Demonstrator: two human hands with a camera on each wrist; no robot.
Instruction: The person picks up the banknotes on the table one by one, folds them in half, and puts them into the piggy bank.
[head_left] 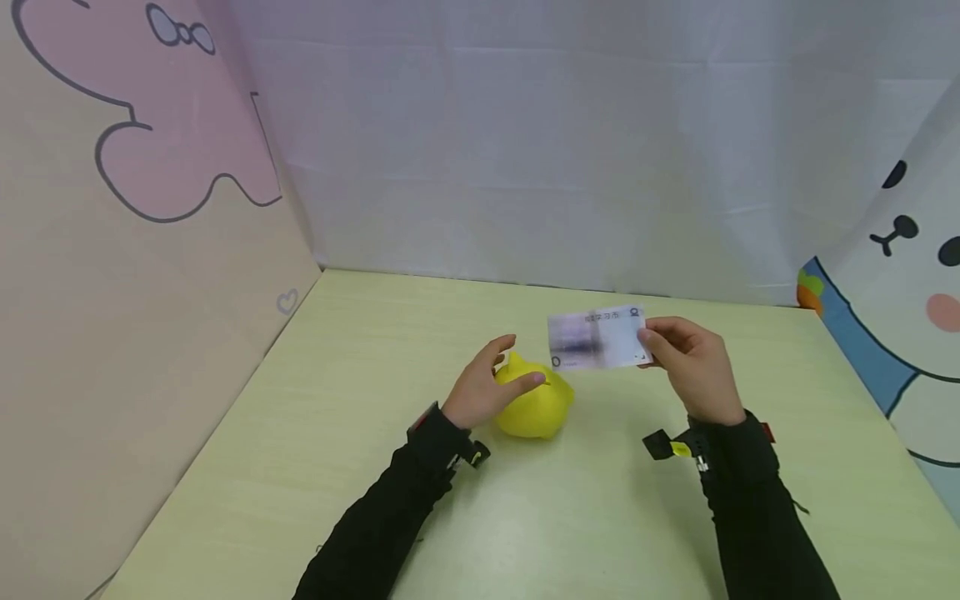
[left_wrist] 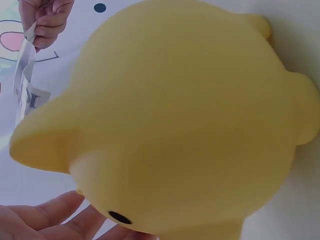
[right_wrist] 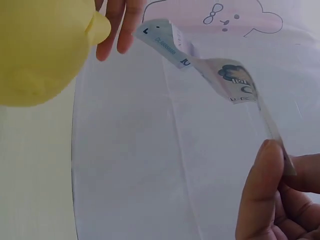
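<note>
A yellow piggy bank [head_left: 538, 412] stands on the table. Its ear, one black eye and stubby feet show in the left wrist view. My left hand [head_left: 478, 390] is at the bank's left side, thumb stretched across in front of its top and fingers extended beyond it. Whether that hand touches the bank is unclear. Between thumb and fingers, my right hand [head_left: 693, 367] pinches one end of a pale purple banknote [head_left: 592, 337] marked 10. The note is up behind and right of the bank, its free end pointing left. From the right wrist, the banknote [right_wrist: 225, 80] looks bent and wavy.
A light wooden table [head_left: 300, 500] lies under both hands. Behind it hangs a white cloth [head_left: 525, 167]. Panels with cartoon drawings border the left and right sides. Both wrists wear black straps with small devices.
</note>
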